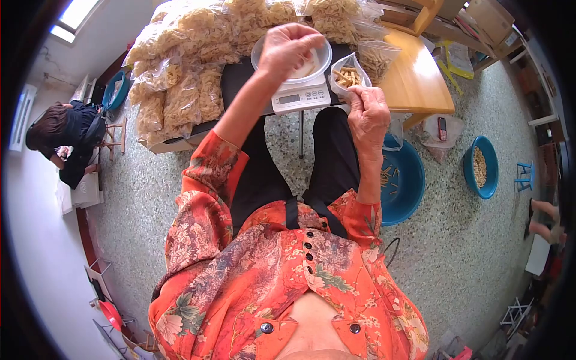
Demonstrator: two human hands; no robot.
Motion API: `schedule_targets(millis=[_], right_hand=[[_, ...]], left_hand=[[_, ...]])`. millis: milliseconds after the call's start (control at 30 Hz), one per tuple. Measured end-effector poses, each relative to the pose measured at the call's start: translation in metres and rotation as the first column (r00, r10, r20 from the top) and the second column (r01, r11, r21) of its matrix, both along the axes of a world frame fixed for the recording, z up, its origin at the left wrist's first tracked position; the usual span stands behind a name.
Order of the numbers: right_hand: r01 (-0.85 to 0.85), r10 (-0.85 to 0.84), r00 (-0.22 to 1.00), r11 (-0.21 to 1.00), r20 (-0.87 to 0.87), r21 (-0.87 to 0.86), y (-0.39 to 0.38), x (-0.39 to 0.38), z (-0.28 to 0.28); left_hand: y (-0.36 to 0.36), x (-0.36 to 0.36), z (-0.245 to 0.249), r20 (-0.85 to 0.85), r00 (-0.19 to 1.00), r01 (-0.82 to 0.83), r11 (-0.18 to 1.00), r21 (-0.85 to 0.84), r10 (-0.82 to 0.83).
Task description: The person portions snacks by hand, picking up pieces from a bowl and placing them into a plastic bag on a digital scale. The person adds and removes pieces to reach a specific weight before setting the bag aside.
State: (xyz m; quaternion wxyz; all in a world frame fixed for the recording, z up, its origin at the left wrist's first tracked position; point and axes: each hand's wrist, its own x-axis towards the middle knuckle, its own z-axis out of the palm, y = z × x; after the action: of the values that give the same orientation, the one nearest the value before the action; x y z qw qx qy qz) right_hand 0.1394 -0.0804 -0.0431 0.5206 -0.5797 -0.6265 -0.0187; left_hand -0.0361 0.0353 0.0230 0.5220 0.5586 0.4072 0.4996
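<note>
Over a translucent bowl point(326, 57) on a white digital scale point(302, 96), my left hand point(288, 51) is closed in a pinch; anything between its fingertips is too small to make out. Something whitish lies in the bowl, partly covered by that hand. My right hand point(367, 114) grips the near edge of a small clear plastic bag point(349, 73) between thumb and fingers. Short tan sticks fill part of this bag, which stands open beside the scale. Another bag of tan sticks point(376, 59) stands just behind it.
Many filled bags point(183, 99) are piled on the dark table at the left and back. A wooden chair point(423, 78) stands at right. Blue basins point(405, 195) point(493, 180) holding tan pieces sit on the floor. Another person point(72, 135) is at far left.
</note>
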Motion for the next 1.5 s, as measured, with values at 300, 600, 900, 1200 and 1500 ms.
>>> schedule_targets(millis=[300,600,900,1200,1500], right_hand=[[0.008,-0.008,1.000,1.000,0.024,-0.001,0.000,0.000,0.001],[0.015,-0.015,1.000,1.000,0.021,0.002,-0.002,0.003,0.003],[0.018,-0.019,0.999,1.000,0.040,0.017,0.000,0.004,0.001],[0.038,-0.039,0.999,0.999,0.037,0.018,0.000,0.004,-0.001],[0.010,-0.010,1.000,1.000,0.000,0.009,0.001,0.000,-0.004]], left_hand=[[0.052,-0.037,-0.024,-0.762,0.614,0.096,0.939,0.330,0.205],[0.065,-0.009,-0.040,-0.937,0.117,0.225,0.910,0.348,0.329],[0.063,-0.013,-0.039,-0.949,0.131,0.185,0.934,0.306,0.285],[0.074,-0.026,-0.042,-0.927,0.321,0.168,0.952,0.257,0.194],[0.066,-0.042,-0.022,0.111,0.958,0.286,0.844,-0.454,-0.265]])
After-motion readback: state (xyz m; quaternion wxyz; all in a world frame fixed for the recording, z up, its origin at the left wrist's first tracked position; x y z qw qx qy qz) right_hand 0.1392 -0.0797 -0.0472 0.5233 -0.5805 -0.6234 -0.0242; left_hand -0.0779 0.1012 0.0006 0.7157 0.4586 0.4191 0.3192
